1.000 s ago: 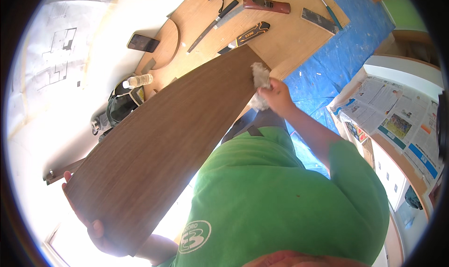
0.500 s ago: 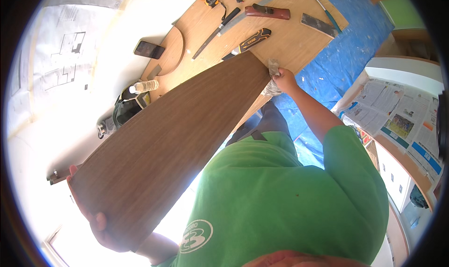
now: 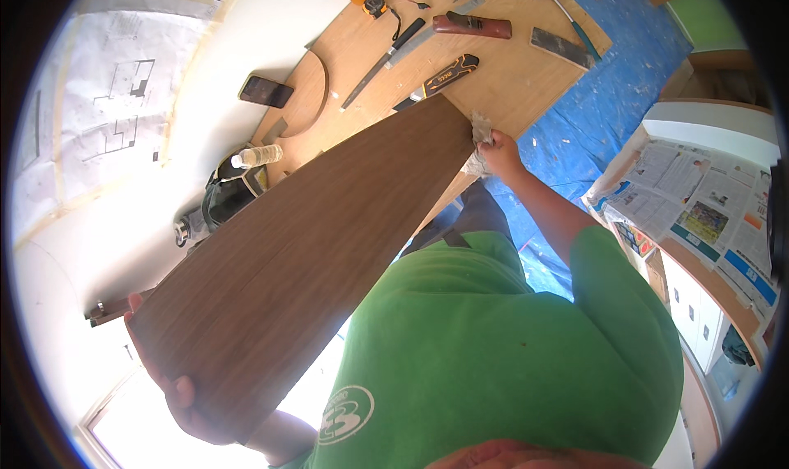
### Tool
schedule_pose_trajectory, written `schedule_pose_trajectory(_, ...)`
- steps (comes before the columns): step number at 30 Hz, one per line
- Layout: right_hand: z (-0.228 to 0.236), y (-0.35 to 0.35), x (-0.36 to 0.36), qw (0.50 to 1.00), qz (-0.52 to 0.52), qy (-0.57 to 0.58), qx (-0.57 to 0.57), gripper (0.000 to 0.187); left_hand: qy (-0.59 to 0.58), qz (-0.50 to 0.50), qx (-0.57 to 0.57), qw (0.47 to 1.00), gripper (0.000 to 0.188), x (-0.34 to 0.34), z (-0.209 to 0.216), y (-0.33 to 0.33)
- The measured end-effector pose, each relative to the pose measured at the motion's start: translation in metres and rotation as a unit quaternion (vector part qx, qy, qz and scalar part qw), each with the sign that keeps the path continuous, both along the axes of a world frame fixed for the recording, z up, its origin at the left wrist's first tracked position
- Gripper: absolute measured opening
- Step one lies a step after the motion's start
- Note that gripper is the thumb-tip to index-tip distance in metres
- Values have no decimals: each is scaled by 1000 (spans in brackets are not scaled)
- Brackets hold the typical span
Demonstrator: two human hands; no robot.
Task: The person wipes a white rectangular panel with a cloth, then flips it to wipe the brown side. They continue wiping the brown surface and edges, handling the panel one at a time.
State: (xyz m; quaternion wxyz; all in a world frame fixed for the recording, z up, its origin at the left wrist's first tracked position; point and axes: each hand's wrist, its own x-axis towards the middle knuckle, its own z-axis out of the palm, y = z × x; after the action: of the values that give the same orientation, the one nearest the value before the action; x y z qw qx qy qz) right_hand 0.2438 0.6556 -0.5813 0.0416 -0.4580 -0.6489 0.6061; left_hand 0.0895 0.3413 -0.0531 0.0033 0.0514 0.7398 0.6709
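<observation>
A long, dark brown wooden board [image 3: 304,255] slants across the view, its far end over the workbench and its near end at the lower left. My left hand [image 3: 177,395] grips that near end, thumb on the face and fingers wrapped around the edge. At the far right corner, my right hand [image 3: 500,152] is closed on a crumpled greyish rag [image 3: 481,129], which touches the board's edge. Part of the rag hangs below my fingers. Just beyond the board lies a black-and-yellow handled hand saw [image 3: 448,76], its blade partly hidden.
The workbench [image 3: 526,91] carries a rasp [image 3: 382,66], a reddish hand plane [image 3: 472,25], a hammer [image 3: 571,21], a tape measure [image 3: 375,7] and a phone [image 3: 265,91]. A clear bottle [image 3: 259,155] and a dark bag [image 3: 226,198] are left of the board. Blue sheeting [image 3: 567,132] covers the floor.
My right hand and the rag have shifted very slightly at the board's corner. The board has moved a little to the right and down; both hands keep their hold.
</observation>
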Motion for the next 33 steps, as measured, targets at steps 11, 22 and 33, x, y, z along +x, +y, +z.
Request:
schedule_pose_trajectory(11,45,-26,5,997,19,70,-21,18,19,-45,-42,998,98,-11,-2,-22)
schedule_pose_trajectory(22,133,-21,-6,975,191,42,109,14,30,-38,-52,997,107,-12,-3,-21)
schedule_pose_trajectory(33,267,-73,-14,950,253,182,30,18,62,-76,29,995,86,-10,-2,-16)
